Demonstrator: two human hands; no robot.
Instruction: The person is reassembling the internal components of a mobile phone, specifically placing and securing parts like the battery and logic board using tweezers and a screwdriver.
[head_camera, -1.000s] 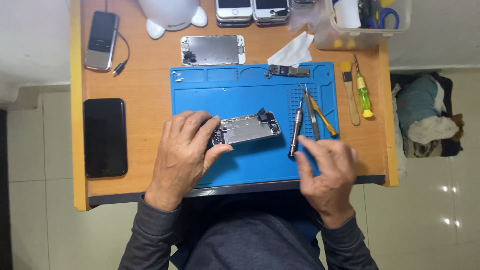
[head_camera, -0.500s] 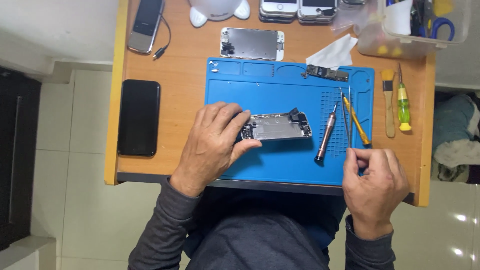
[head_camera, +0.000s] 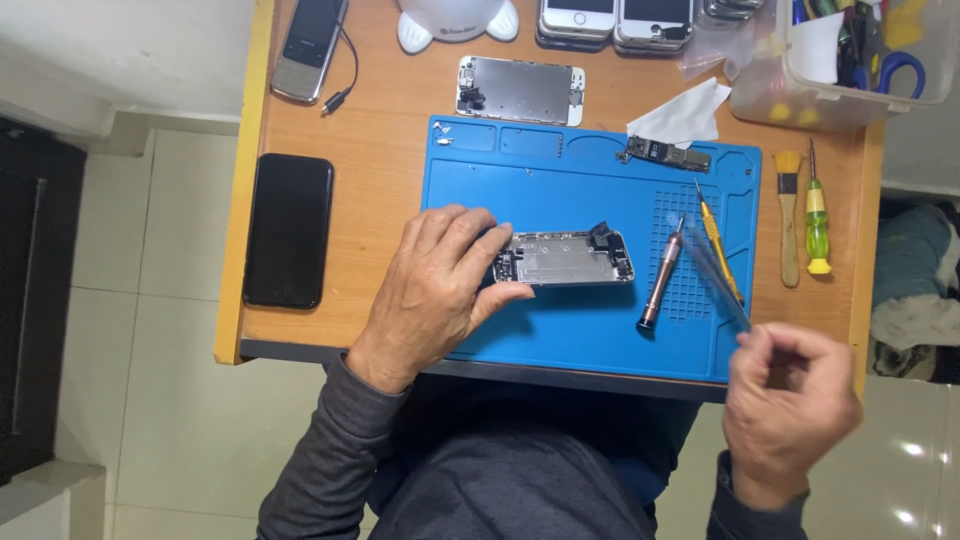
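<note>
Left hand (head_camera: 440, 285) clamped on the end of the opened silver phone chassis (head_camera: 565, 258), pinning it flat in the middle of the blue silicone work mat (head_camera: 560, 180) on the wooden table (head_camera: 380, 130). Right hand (head_camera: 790, 405) raised off the front edge, grip pinched narrow on thin blurred tweezers (head_camera: 715, 270). Beside them, a metal-tipped precision screwdriver (head_camera: 660, 275). Far right corner: clear plastic box (head_camera: 800, 100) holding blue-handled scissors (head_camera: 895, 70) and yellow bits.
</note>
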